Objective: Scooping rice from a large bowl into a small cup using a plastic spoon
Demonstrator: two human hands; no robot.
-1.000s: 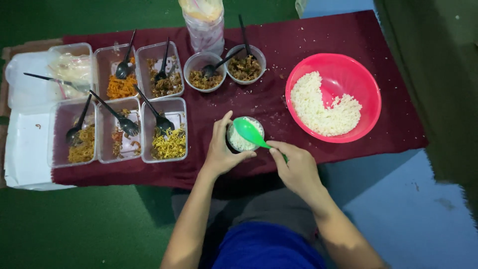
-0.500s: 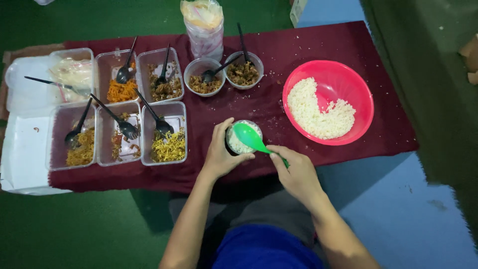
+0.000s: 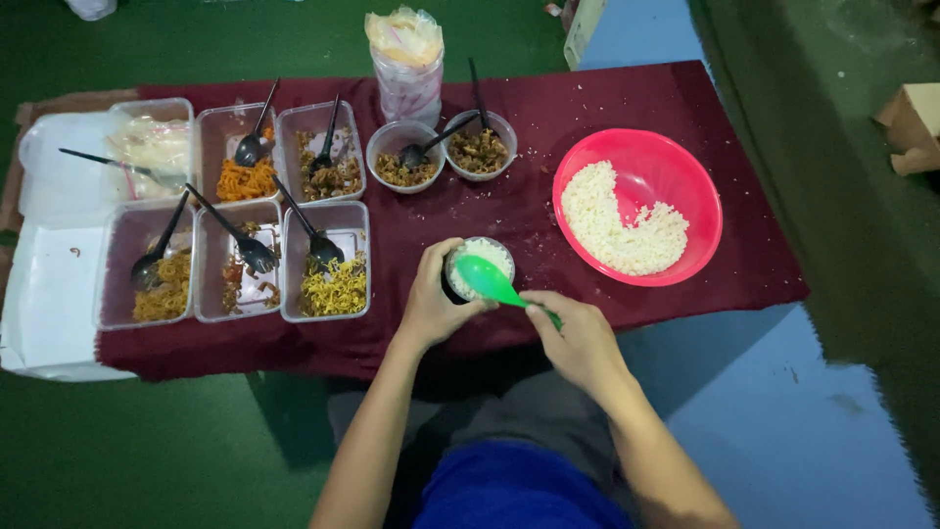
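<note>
My left hand [image 3: 438, 302] wraps around a small round bowl of white rice [image 3: 480, 259] at the near edge of the maroon cloth [image 3: 509, 211]. A green rice paddle [image 3: 490, 282] rests flat on top of the rice in that bowl, and my right hand [image 3: 578, 338] grips its handle. A pink bowl [image 3: 685, 186] partly filled with white rice sits to the right.
Several clear rectangular tubs [image 3: 328, 260] of orange, yellow and brown toppings with black spoons stand at left. Two small round bowls [image 3: 403, 157] of brown topping sit behind. A tall plastic container [image 3: 406, 64] stands at the back. White trays [image 3: 44, 294] lie far left.
The view has shifted slightly. The paddle stays on the small bowl's rice, with both hands in nearly the same place.
</note>
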